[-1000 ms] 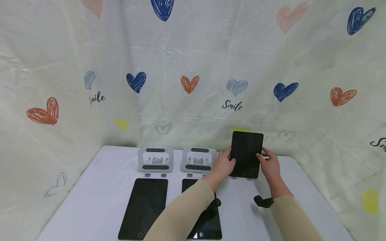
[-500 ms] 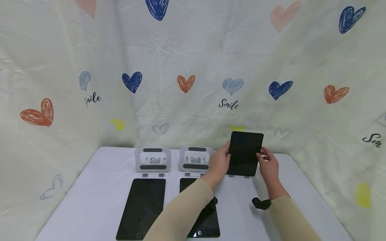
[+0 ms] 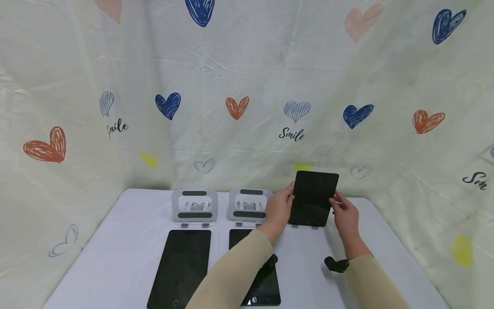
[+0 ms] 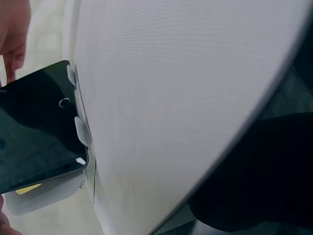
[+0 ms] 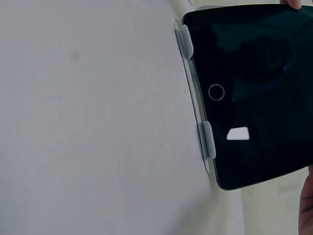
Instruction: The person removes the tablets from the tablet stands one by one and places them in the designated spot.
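Observation:
A black tablet [image 3: 313, 198] stands upright, leaning back slightly, at the right of the table's far side. Its lower edge sits in the grey hooks [image 5: 209, 139] of a stand, whose plate [image 4: 49, 196] shows behind the tablet in the left wrist view. My left hand [image 3: 278, 212] holds the tablet's left edge, thumb at the front and the other fingers mostly hidden. On the opposite edge, my right hand [image 3: 346, 216] pinches it between thumb and fingers. In the right wrist view, the round home button [image 5: 216, 92] lies between the two hooks.
Two more grey stands, a left one [image 3: 194, 207] and a middle one [image 3: 249, 206], line the far table edge. Before them lie two black tablets, one at left [image 3: 179, 266] and another [image 3: 266, 283] partly under my left forearm. A heart-printed curtain [image 3: 247, 64] hangs behind.
My left thumb has slid from the tablet's front to its left edge. The tablet's top has shifted slightly right, and the head view has turned a little. Both hands keep hold.

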### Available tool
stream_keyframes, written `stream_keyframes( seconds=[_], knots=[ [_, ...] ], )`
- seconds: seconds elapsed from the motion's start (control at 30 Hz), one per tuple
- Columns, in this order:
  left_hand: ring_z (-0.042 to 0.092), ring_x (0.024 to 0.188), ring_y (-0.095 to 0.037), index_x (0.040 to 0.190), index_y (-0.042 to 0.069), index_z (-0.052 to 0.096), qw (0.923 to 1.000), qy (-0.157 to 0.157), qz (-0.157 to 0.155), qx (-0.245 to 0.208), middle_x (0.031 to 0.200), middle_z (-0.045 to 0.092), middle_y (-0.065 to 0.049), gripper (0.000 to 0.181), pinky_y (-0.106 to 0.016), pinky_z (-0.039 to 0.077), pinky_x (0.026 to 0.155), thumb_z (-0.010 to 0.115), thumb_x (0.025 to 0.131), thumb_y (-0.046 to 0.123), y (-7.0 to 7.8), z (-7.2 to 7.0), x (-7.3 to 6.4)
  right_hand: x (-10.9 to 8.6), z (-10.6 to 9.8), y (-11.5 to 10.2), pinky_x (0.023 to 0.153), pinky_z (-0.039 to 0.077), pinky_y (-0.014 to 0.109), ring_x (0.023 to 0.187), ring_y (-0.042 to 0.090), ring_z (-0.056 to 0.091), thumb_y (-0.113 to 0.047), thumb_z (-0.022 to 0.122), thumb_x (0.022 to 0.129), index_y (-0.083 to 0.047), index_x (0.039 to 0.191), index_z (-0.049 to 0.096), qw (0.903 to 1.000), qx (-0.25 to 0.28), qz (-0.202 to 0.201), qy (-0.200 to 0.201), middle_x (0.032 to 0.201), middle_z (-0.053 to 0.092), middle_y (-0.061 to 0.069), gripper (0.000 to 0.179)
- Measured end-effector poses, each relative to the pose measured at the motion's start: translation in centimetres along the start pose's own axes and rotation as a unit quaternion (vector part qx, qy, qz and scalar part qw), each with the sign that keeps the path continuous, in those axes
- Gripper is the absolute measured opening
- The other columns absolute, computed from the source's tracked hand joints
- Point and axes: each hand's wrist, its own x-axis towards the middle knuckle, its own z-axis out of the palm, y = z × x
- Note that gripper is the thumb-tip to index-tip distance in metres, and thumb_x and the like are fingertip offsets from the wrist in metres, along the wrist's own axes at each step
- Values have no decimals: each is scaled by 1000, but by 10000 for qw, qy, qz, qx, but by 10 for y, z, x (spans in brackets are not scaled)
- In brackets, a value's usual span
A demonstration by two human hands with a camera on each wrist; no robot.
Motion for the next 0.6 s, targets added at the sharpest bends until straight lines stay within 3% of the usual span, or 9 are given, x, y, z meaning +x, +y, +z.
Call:
stream_keyframes(
  seconds=[0.23, 0.33, 0.47, 0.6],
  knots=[
    [64, 105, -7, 146, 41, 44, 9998, -57, -57, -207, 121, 68, 9, 54, -26, 53, 81, 63, 98, 27, 3, -9, -2, -1, -7, -8, 69, 46, 9, 85, -8, 53, -32, 59, 100, -14, 146, 52, 9998, -13, -19, -175, 128, 59, 16, 49],
    [65, 101, -6, 147, 41, 42, 9997, -153, 31, -170, 116, 68, 9, 54, -23, 53, 76, 63, 98, 28, 5, -12, -3, -6, -12, -13, 70, 46, 10, 88, -6, 52, -37, 58, 100, -17, 148, 48, 9993, -89, 112, -332, 130, 58, 15, 53],
    [62, 76, -5, 146, 41, 44, 9993, -282, 35, -258, 107, 69, 10, 55, -22, 46, 57, 65, 97, 28, 9, -17, -7, -12, -19, -15, 70, 47, 12, 90, -1, 54, -41, 57, 100, -21, 151, 45, 9981, -172, 220, -550, 131, 57, 14, 56],
    [46, 50, -9, 145, 42, 45, 9972, -517, -127, -519, 96, 68, 13, 55, -23, 37, 45, 65, 97, 26, 10, -21, -14, -18, -25, -12, 68, 48, 14, 87, 6, 58, -41, 56, 100, -23, 152, 41, 9965, -341, 180, -740, 131, 57, 15, 57]
  ],
)
